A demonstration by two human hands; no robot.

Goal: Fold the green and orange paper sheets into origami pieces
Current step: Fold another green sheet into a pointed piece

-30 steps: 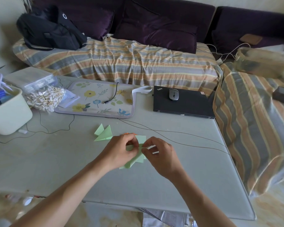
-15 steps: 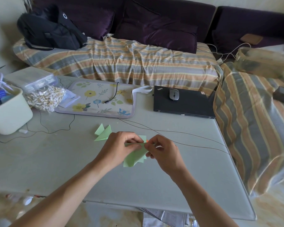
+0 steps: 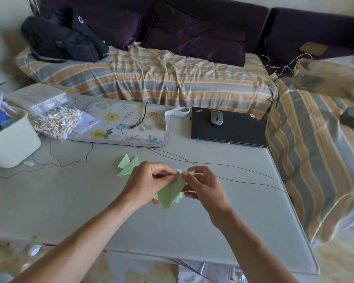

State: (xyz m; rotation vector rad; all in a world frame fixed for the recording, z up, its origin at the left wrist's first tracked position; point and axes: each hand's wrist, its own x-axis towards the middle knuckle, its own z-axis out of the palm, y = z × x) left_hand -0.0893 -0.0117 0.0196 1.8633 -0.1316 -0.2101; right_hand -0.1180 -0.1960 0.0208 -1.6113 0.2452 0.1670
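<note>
Fingers (image 3: 173, 174) pinch green sheet's (image 3: 170, 193) top edge.

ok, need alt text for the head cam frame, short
Seen from above, a person's left hand and right hand pinch a partly folded green paper sheet just above a grey table. A finished green origami piece lies beside them; a closed laptop with a mouse sits behind.

Both forearms are being held forward and inward, wrists raised. The left hand (image 3: 149, 180) and right hand (image 3: 204, 185) are being kept close together, fingertips curled in pinches.
</note>
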